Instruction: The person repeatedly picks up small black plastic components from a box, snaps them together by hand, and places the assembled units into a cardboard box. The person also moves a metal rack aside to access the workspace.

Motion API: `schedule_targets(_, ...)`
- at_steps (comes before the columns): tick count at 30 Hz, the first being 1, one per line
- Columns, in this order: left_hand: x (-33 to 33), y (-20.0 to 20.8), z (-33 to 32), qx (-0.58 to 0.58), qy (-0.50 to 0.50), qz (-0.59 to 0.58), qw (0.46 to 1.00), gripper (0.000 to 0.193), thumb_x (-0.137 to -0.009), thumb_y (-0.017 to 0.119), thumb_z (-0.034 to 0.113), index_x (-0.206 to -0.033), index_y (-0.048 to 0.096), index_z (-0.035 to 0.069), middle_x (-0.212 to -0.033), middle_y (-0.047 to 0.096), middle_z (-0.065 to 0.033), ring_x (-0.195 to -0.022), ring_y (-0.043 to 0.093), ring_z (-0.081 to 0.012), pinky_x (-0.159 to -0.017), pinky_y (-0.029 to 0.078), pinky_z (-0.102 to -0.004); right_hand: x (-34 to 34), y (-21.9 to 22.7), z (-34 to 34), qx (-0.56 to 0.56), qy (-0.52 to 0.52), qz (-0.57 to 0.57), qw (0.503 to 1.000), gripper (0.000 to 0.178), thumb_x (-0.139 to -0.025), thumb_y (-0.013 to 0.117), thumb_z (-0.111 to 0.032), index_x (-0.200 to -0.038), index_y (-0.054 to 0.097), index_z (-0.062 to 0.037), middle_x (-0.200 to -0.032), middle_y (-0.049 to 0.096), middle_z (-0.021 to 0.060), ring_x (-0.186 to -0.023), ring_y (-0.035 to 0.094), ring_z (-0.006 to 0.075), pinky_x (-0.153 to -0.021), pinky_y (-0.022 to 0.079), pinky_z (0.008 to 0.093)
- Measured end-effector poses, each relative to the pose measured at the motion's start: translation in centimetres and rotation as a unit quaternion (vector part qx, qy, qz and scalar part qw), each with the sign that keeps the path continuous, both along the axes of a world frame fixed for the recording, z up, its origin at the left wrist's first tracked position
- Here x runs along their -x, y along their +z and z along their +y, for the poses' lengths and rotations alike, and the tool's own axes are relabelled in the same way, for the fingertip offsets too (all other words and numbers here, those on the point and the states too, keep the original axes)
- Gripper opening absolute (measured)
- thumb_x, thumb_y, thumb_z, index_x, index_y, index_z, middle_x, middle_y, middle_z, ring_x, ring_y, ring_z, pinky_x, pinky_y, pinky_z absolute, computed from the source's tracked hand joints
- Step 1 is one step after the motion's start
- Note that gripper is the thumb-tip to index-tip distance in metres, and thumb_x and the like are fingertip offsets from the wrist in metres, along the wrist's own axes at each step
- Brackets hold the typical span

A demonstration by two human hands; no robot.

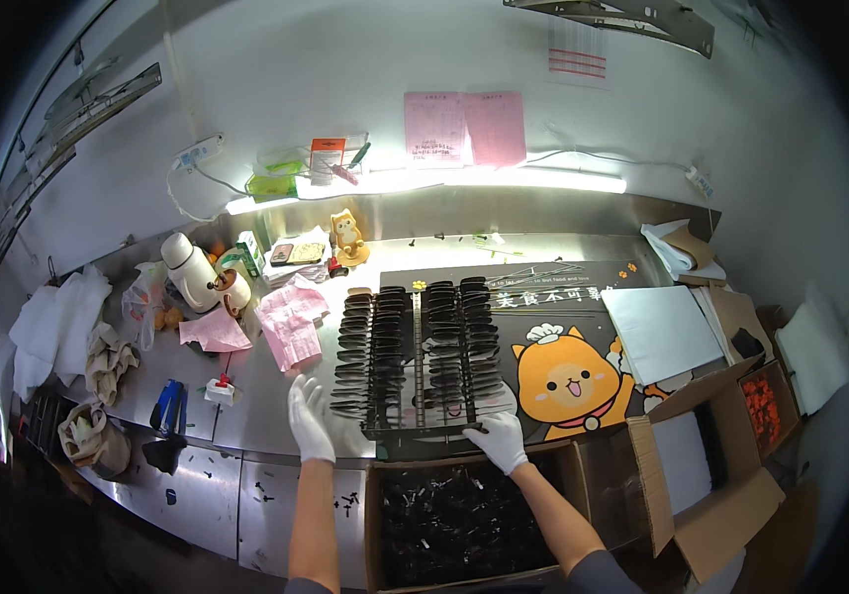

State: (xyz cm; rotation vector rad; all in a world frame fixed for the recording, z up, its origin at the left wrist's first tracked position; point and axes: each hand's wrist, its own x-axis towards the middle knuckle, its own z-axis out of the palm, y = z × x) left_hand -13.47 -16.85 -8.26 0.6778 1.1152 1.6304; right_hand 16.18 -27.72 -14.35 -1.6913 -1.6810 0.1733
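Note:
A black rack (423,433) stands on the worktop in front of me, its rows filled with dark, flat, glossy parts (355,342) lying in stacked columns. My right hand (500,441), in a white glove, has its fingers curled over the near right corner of this rack. Beside the rack's near left corner is my left hand (309,421), also gloved in white, fingers stretched out and holding nothing. Just below the rack, a cardboard box (374,525) holds a heap of shiny black pieces (464,520). The rack's underside is hidden.
A dark mat (533,376) with a cartoon animal lies under the rack. Open cardboard boxes (650,485) and an orange-filled box (763,404) stand at right. At left are pink cloths (291,322), a white thermos (187,262), a blue tool (168,406) and scattered small black screws (347,503).

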Motion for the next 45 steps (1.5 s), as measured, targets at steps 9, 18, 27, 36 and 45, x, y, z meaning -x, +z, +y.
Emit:
schedule_targets(9, -8.2, 2.2, -7.9, -0.330, -0.201, 0.487, 0.784, 0.043, -0.083, 0.062, 0.005, -0.125, 0.054, 0.000, -0.121, 0.057, -0.0196, -0.114, 0.055, -0.0340, -0.096, 0.046, -0.0411, -2.4, 9.9, -3.3, -0.054, -0.041, -0.079, 0.995, 0.035, -0.077, 0.072, -0.016, -0.111, 0.065, -0.0111, -0.111, 0.066, 0.0046, -0.106, 0.060, 0.0249, -0.093, 0.047, 0.0371)
schedule_targets(18, -12.6, -0.1, -4.9, -0.310, -0.170, 0.674, 0.648, 0.041, -0.076, 0.062, 0.007, -0.117, 0.060, 0.004, -0.103, 0.063, -0.0133, -0.092, 0.062, -0.0314, -0.081, 0.051, -0.0392, -3.3, 9.7, 1.6, -0.066, 0.075, -0.288, 0.952, 0.024, -0.076, 0.073, -0.025, -0.095, 0.064, -0.0134, -0.086, 0.066, 0.0020, -0.079, 0.064, 0.0242, -0.074, 0.049, 0.0377)
schedule_targets(27, -12.2, 2.8, 0.1, -0.156, -0.463, 0.710, 0.507, 0.030, -0.087, 0.059, 0.033, -0.104, 0.061, 0.008, -0.093, 0.069, -0.0174, -0.087, 0.067, -0.0362, -0.078, 0.053, -0.0459, -0.7, 13.6, 4.9, 0.250, 0.201, -0.316, 0.893, 0.025, -0.088, 0.060, -0.030, -0.096, 0.062, -0.0061, -0.089, 0.070, 0.0140, -0.085, 0.068, 0.0322, -0.072, 0.054, 0.0420)
schedule_targets(36, -18.0, -0.4, -8.5, -0.096, -0.080, 0.790, 0.601, 0.009, -0.080, 0.057, 0.009, -0.087, 0.059, 0.004, -0.081, 0.060, -0.0137, -0.079, 0.061, -0.0300, -0.066, 0.054, -0.0369, 0.1, 3.8, 1.0, -0.121, -0.017, -0.383, 0.916, 0.002, -0.078, 0.056, -0.009, -0.077, 0.055, -0.0093, -0.059, 0.053, 0.0018, -0.047, 0.057, 0.0147, -0.041, 0.046, 0.0301)
schedule_targets(45, -17.7, -0.9, -8.5, -0.099, -0.075, 0.790, 0.600, 0.008, -0.082, 0.057, 0.010, -0.087, 0.054, 0.005, -0.083, 0.057, -0.0115, -0.074, 0.062, -0.0255, -0.053, 0.055, -0.0336, -0.3, 6.0, 1.9, 0.160, 0.066, -0.191, 0.966, 0.019, -0.083, 0.051, -0.013, -0.090, 0.061, 0.0024, -0.070, 0.067, 0.0212, -0.065, 0.069, 0.0327, -0.054, 0.053, 0.0429)
